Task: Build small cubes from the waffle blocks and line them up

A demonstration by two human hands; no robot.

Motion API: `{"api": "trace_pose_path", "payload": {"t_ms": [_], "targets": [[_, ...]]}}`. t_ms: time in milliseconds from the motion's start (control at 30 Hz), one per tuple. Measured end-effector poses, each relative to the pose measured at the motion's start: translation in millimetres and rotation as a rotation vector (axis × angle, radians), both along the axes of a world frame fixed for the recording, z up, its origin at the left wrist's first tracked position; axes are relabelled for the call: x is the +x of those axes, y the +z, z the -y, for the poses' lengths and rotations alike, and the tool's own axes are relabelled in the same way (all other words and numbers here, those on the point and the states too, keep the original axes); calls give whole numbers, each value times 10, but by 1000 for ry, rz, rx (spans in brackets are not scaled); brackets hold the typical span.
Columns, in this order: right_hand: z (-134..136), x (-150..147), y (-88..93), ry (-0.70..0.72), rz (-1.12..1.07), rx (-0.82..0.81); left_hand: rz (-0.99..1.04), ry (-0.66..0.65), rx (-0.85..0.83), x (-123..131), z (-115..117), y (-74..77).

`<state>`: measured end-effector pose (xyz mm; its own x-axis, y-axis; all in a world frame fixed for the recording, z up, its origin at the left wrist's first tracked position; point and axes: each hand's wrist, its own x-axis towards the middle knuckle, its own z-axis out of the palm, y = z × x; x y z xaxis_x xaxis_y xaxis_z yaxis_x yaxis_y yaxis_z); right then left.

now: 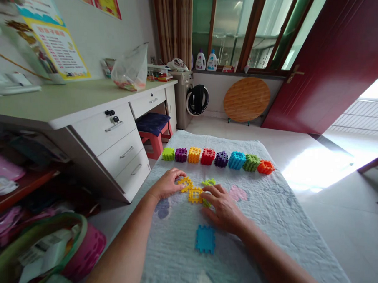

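My left hand has its thumb and fingers closed on the edge of a yellow notched plastic tile. A second yellow tile with a window-like cutout lies against it, and the fingertips of my right hand grip its right edge. Green pieces lie around my right fingers: one green tile shows beyond them, another is mostly hidden under them. Closer to me, a blue square tile lies flat on the cloth.
Across the far part of the cloth runs a row of assembled cubes, from a lime cube to an orange one. A white desk and a basket stand left; a red stool is beyond.
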<state>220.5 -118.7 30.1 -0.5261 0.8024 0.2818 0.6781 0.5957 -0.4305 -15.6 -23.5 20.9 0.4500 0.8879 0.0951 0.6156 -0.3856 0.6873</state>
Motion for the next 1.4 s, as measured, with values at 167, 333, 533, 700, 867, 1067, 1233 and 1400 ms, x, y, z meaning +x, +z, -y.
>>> {"api": "trace_pose_path", "payload": {"t_ms": [167,333,533,700,867,1067,1233,1400], "targets": [[25,-25,-20,-9,54,-12,-27,-93,130,160,151,140],[3,89,-120,-87,27,-6,-146,-332,175,420,363,178],[-64,191,-194,-158,-38,-16,-250,-285,182,551,420,89],[-111,250,-209,-171,-110,-31,-159,-224,169,520,422,142],[-122,280,-201,-156,-133,-47,65,-70,-68,385,336,217],[-119,296,-194,-141,-136,-54,151,160,26,182,153,185],[-116,304,-187,-137,-130,-57,-51,119,73,130,79,114],[-122,308,-180,-137,-120,-65,-116,48,38,183,86,54]]}}
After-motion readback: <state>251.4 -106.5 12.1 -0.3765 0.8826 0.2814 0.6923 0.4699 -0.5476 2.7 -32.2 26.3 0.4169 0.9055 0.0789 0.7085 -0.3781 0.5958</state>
